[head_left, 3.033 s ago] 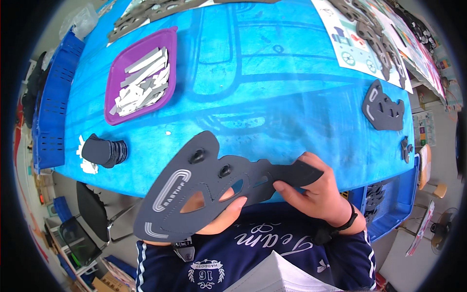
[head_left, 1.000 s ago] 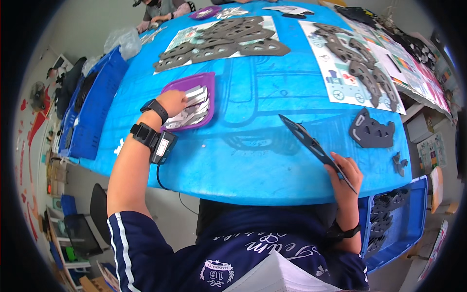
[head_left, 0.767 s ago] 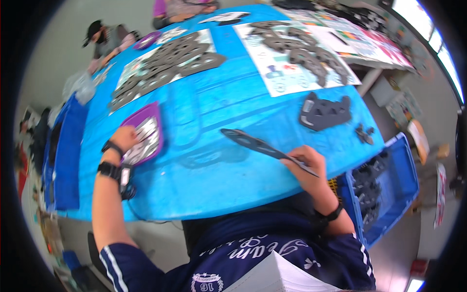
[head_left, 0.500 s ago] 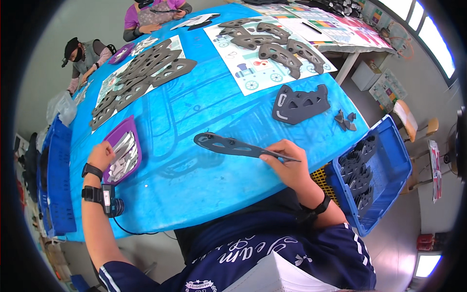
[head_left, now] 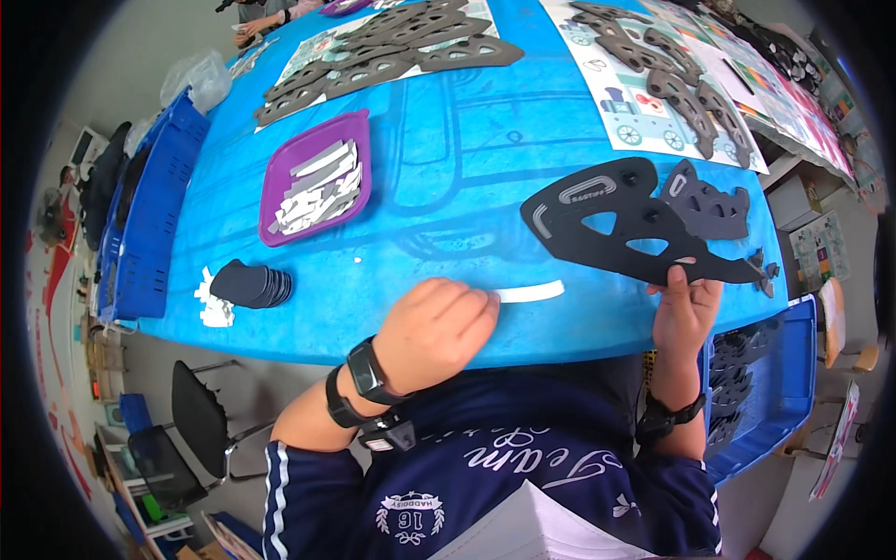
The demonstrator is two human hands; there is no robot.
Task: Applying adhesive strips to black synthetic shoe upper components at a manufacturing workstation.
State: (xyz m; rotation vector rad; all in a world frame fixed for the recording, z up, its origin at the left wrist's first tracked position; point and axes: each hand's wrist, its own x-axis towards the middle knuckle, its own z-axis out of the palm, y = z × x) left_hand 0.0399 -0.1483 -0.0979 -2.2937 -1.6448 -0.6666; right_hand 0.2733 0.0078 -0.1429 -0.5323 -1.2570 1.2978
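Observation:
My left hand (head_left: 439, 331) is closed near the table's front edge, pinching the end of a narrow white strip (head_left: 534, 292) that points to the right. Its fingertips are partly hidden behind the knuckles. In my right hand (head_left: 689, 308) is a black flat cut-out panel (head_left: 583, 224) with triangular and oval holes, gripped at its lower right edge between thumb and fingers. The panel is raised over the table, its broad side in view. Partly behind it lies a similar dark panel (head_left: 714, 210). A purple tray (head_left: 269, 201) of white and grey strips stands further left.
Dark oval pieces (head_left: 250, 285) are stacked at the front left beside white scraps (head_left: 215, 306). Grey cut-out panels (head_left: 467, 54) cover printed sheets at the back. Blue crates stand left (head_left: 154, 210) and right (head_left: 789, 373) of the table. Another person's hands (head_left: 257, 30) work at the far left.
My left hand has left the purple tray and come to the middle with a white strip. My right hand has turned the panel from edge-on to broadside. The view has shifted.

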